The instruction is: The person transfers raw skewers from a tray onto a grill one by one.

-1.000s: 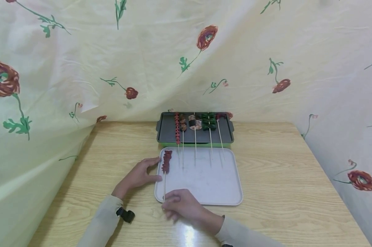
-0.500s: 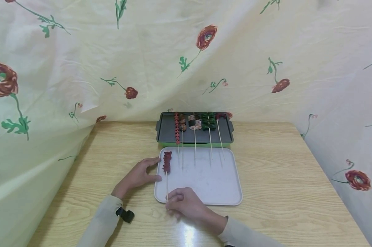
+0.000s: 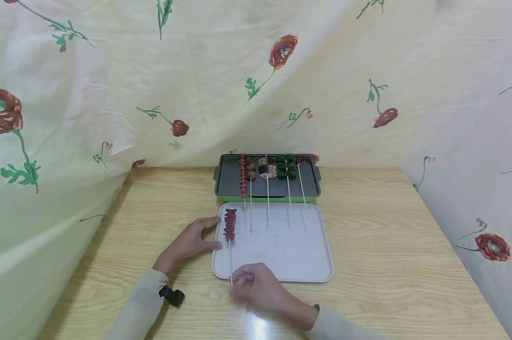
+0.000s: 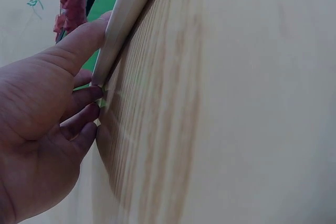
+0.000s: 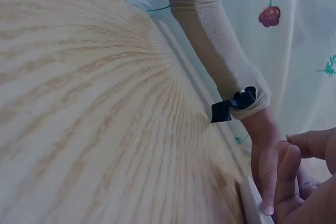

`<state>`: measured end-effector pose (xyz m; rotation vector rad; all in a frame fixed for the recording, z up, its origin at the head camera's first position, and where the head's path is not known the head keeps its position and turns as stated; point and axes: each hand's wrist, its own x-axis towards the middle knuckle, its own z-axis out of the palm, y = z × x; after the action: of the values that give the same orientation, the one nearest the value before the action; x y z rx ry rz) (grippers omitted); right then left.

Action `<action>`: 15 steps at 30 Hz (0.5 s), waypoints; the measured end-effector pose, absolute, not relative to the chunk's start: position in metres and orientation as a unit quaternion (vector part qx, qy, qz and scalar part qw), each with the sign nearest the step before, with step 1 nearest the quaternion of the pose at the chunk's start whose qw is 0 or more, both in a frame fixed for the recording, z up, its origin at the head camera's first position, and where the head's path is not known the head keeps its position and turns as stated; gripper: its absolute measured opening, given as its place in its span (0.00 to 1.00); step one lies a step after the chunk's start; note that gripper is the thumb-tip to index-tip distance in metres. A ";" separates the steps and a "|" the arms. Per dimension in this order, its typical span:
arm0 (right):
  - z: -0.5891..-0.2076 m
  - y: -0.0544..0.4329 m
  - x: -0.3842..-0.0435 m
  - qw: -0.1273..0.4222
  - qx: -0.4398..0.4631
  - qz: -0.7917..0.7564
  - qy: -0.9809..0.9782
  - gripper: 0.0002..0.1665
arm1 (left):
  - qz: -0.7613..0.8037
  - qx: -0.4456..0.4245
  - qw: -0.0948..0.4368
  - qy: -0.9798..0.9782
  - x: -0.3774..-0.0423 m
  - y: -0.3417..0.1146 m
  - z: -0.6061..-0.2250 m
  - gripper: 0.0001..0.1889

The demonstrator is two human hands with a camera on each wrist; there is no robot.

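Note:
My right hand (image 3: 256, 285) pinches the lower end of a meat skewer (image 3: 229, 225) between thumb and fingers, just over the tray's near left edge. Dark red pieces sit on the skewer's far end, above the left part of the white tray (image 3: 281, 250); whether they touch it I cannot tell. My left hand (image 3: 192, 238) holds the tray's left rim. In the left wrist view its thumb lies over the rim and the other fingers (image 4: 84, 98) bend against the outer side. The right wrist view shows the right hand's curled fingers (image 5: 289, 174).
Behind the tray stands a black grill pan (image 3: 232, 177) with a green base. Several skewers lie on it, among them a green one (image 3: 286, 167) and a thin red one (image 3: 243, 177), their sticks reaching over the tray. A flowered cloth (image 3: 222, 85) hangs around the wooden table (image 3: 375, 236).
The right hand has moved slightly right and then a little toward the table's near edge, drawing the skewer with it. The left hand and the tray stay in place.

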<state>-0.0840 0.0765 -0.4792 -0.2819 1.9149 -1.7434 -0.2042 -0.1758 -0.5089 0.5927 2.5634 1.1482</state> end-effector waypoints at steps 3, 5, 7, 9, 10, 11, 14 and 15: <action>-0.476 0.078 -0.083 0.249 -0.129 -0.628 0.726 0.14 | 0.393 0.205 0.135 0.886 -0.204 -0.176 -0.509 0.44; -0.473 0.078 -0.082 0.246 -0.135 -0.625 0.728 0.12 | 0.391 0.204 0.136 0.887 -0.204 -0.176 -0.508 0.44; -0.469 0.078 -0.082 0.243 -0.139 -0.623 0.731 0.12 | 0.391 0.207 0.134 0.886 -0.205 -0.176 -0.509 0.43; -0.466 0.077 -0.081 0.241 -0.140 -0.617 0.736 0.12 | 0.392 0.211 0.132 0.886 -0.205 -0.177 -0.510 0.43; -0.464 0.077 -0.081 0.240 -0.143 -0.613 0.739 0.12 | 0.393 0.212 0.131 0.885 -0.205 -0.177 -0.511 0.43; -0.463 0.077 -0.081 0.237 -0.147 -0.608 0.743 0.12 | 0.394 0.215 0.129 0.884 -0.206 -0.177 -0.512 0.43; -0.456 0.078 -0.081 0.235 -0.159 -0.603 0.745 0.12 | 0.394 0.217 0.127 0.884 -0.207 -0.178 -0.514 0.43; -0.454 0.078 -0.082 0.234 -0.165 -0.603 0.744 0.13 | 0.394 0.217 0.127 0.884 -0.207 -0.177 -0.514 0.43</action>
<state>-0.0822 0.0778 -0.4535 -0.4528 2.0441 -1.6565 -0.2068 -0.1775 -0.5140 0.6324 2.5731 1.1465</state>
